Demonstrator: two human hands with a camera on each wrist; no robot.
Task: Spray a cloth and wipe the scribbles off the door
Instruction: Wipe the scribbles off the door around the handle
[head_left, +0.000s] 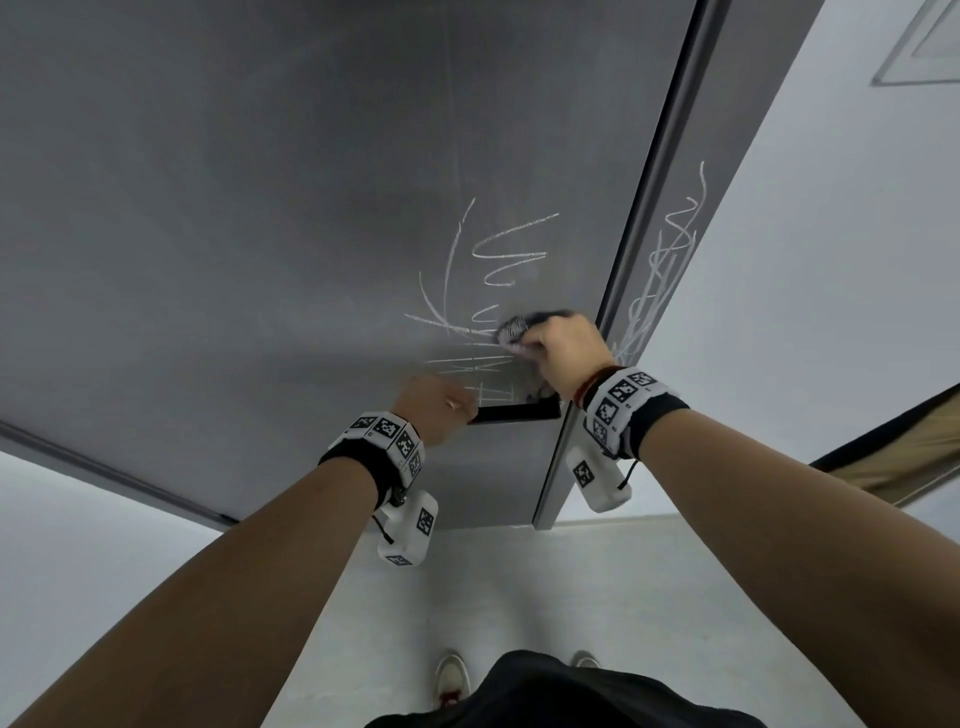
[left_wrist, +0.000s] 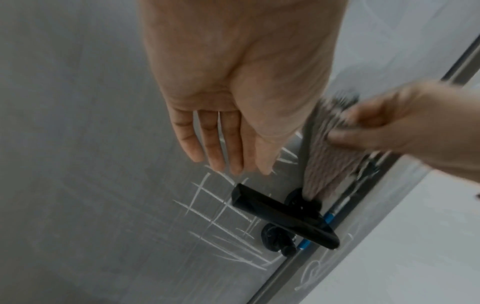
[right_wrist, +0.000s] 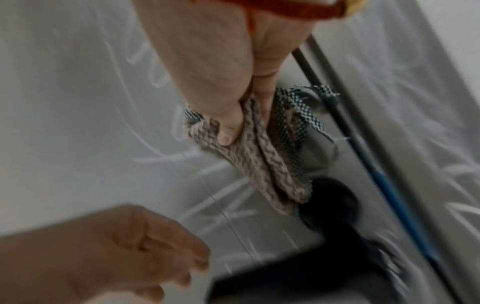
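A grey door (head_left: 260, 208) carries white chalk scribbles (head_left: 506, 254) above and left of its black lever handle (head_left: 517, 411). My right hand (head_left: 563, 345) pinches a folded, patterned cloth (head_left: 514, 330) and presses it on the door just above the handle. In the right wrist view the thumb (right_wrist: 228, 131) clamps the cloth (right_wrist: 262, 166), whose lower end hangs to the handle's round base (right_wrist: 335, 201). My left hand (head_left: 439, 402) sits left of the handle's free end, its straight fingers (left_wrist: 228, 152) pointing at the door over gridded scribbles (left_wrist: 215, 214). It holds nothing.
More scribbles (head_left: 667, 260) cover the grey door frame to the right of the door's edge. White walls flank the door on both sides. Below are a pale floor (head_left: 571, 597) and my shoes (head_left: 452, 675). A blue strip (left_wrist: 328, 218) runs along the door's edge by the handle.
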